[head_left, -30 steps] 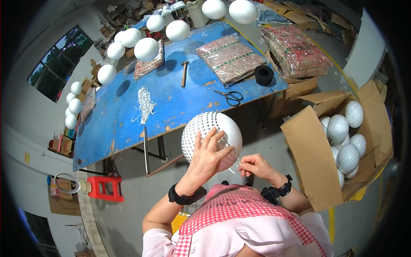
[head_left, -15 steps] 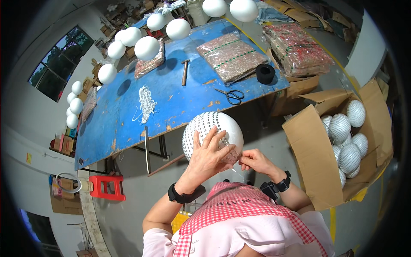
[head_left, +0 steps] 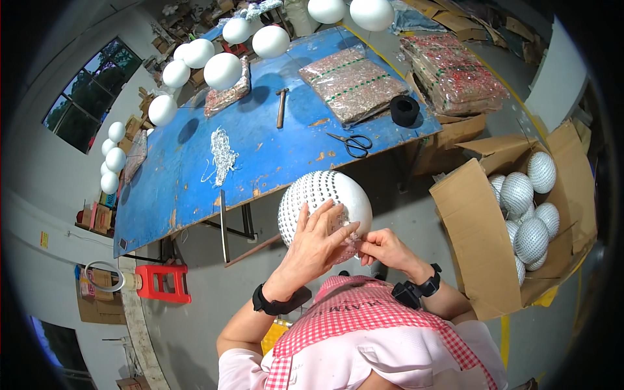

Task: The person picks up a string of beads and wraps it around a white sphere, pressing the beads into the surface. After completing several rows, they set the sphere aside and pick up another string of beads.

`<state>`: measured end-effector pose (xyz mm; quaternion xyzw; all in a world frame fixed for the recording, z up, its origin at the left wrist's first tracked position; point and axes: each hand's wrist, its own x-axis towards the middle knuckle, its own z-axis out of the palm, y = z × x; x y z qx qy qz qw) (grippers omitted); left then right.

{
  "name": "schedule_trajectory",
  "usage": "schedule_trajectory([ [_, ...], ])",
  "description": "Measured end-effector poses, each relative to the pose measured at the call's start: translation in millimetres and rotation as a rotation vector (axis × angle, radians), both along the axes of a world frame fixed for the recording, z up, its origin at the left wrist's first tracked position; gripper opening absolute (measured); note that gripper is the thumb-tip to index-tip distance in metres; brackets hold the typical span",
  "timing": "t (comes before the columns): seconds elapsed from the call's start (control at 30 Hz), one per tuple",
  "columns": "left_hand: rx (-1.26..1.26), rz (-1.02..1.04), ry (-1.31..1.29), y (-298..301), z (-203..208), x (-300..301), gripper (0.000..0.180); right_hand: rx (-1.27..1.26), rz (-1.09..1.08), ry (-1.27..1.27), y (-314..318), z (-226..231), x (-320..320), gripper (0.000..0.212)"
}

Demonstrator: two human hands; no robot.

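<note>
A large white ball (head_left: 354,198) is in front of me at the table's near edge, with rows of small silvery beads or studs over its left part and smooth white on its right. My left hand (head_left: 316,244) lies on its near side, fingers spread over the surface. Close by, my right hand (head_left: 385,250) is closed in a pinch at the ball's lower right. A thin pale strand seems to be between those fingertips, though they hide most of it. Some pinkish, beaded surface shows below my left fingers.
On the blue table (head_left: 175,162) are a silvery bead-strand heap (head_left: 222,156), a hammer (head_left: 281,109), scissors (head_left: 354,144), black tape (head_left: 404,111) and wrapped packs (head_left: 354,84). White balls (head_left: 222,71) stand beyond. A cardboard box (head_left: 478,240) at right contains beaded balls (head_left: 531,239). A red stool (head_left: 164,284) is left.
The ball and both hands have shifted very slightly to the right. My right fingertips are a little higher against the ball, and the dangling thread end shows less.
</note>
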<state>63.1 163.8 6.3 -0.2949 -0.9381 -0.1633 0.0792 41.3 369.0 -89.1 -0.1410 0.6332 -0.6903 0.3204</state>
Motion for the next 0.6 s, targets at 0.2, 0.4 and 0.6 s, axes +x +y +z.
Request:
schedule_trajectory([
  [0.2, -0.072, 0.012, 0.071, 0, -5, 0, 0.034, -0.009, 0.016, 0.018, 1, 10, 4, 0.027],
  [0.4, 0.03, 0.035, 0.051, -12, 7, -3, 0.037, -0.049, -0.012, 0.059, 4, -6, 7, 0.03],
  [0.6, 0.168, 0.072, -0.029, -21, 11, -9, 0.045, 0.049, -0.146, -0.04, 7, 0, 17, 0.026],
])
